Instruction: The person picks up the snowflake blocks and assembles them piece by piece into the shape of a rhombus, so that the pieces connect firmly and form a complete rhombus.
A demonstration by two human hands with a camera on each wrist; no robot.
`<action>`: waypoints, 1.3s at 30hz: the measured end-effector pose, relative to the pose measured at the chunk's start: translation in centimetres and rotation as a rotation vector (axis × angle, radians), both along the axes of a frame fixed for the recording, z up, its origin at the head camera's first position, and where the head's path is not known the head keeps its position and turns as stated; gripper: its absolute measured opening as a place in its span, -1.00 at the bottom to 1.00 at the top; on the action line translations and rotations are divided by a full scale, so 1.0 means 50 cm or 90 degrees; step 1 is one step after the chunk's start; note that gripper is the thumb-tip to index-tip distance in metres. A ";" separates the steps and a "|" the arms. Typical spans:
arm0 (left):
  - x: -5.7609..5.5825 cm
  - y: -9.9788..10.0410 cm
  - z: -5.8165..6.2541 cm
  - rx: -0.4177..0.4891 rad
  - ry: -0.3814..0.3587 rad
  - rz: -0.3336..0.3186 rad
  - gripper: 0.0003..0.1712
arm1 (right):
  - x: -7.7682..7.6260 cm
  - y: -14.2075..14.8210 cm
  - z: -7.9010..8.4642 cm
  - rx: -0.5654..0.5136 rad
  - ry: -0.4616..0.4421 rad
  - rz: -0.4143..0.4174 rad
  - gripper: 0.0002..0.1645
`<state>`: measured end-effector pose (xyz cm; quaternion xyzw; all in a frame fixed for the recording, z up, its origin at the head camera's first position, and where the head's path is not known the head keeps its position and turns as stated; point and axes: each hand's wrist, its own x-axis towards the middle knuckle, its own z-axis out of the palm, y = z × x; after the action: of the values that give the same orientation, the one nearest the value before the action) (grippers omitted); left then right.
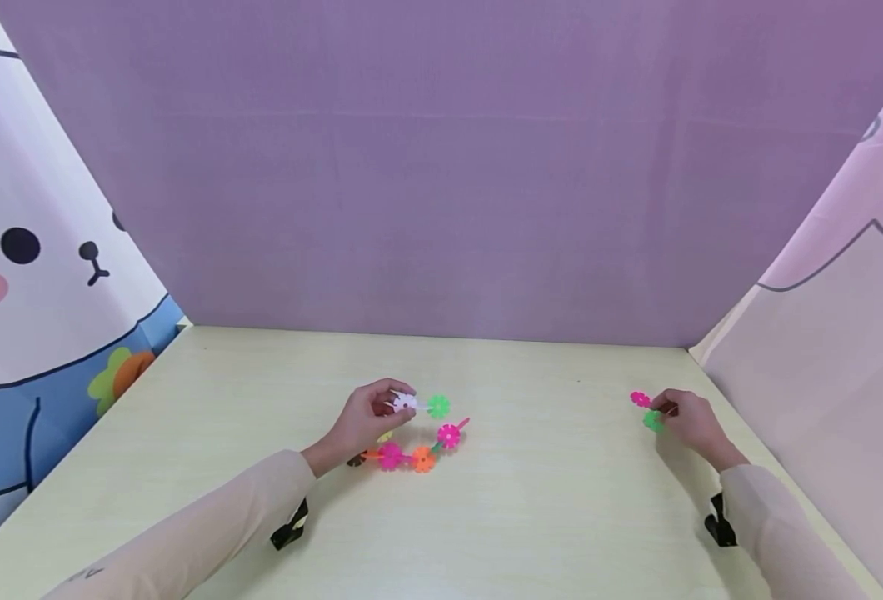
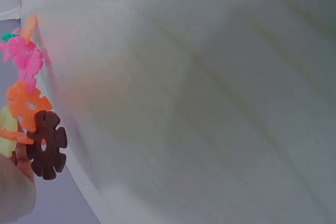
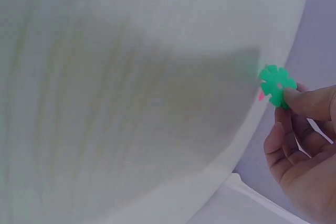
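Note:
In the head view my left hand [image 1: 361,423] pinches a white snowflake building disc [image 1: 405,403] between thumb and fingers. Linked discs curve below and right of it: a light green disc [image 1: 438,407], pink discs [image 1: 449,436] and an orange disc [image 1: 422,459]. The left wrist view shows a dark brown disc [image 2: 47,145] and part of a yellow disc [image 2: 7,132] close by that hand. Far to the right, my right hand [image 1: 690,423] pinches a green snowflake disc [image 3: 275,83] at its edge, with a pink disc [image 1: 640,399] right beside it.
Both hands are over a pale wooden table [image 1: 531,517]. A purple panel [image 1: 441,183] rises at its back. Printed cartoon panels stand on the left [image 1: 44,192] and right [image 1: 831,358]. Black straps [image 1: 289,527] hang beneath the wrists.

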<state>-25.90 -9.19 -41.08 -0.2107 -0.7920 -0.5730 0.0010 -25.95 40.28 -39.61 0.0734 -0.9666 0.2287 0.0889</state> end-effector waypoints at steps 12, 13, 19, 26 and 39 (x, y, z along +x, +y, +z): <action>0.002 0.001 0.002 -0.002 -0.003 0.000 -0.64 | 0.007 -0.059 0.023 -0.100 0.058 0.023 -0.88; 0.002 0.001 0.002 -0.002 -0.003 -0.001 -0.64 | 0.007 -0.067 0.024 -0.105 0.061 0.025 -0.88; 0.004 0.000 0.002 0.003 -0.001 -0.003 -0.64 | 0.005 -0.118 0.023 -0.146 0.076 0.043 -0.89; 0.005 0.003 0.004 -0.001 -0.005 0.007 -0.65 | 0.006 -0.186 0.016 -0.175 0.079 0.085 -0.88; 0.041 0.009 0.053 -0.008 -0.012 -0.001 -0.74 | 0.012 -0.323 0.014 -0.249 0.050 0.145 -0.89</action>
<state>-23.87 -8.74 -38.42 -0.2058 -0.7956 -0.5698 -0.0082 -25.35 24.14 -38.91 0.1721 -0.8851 0.4175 0.1128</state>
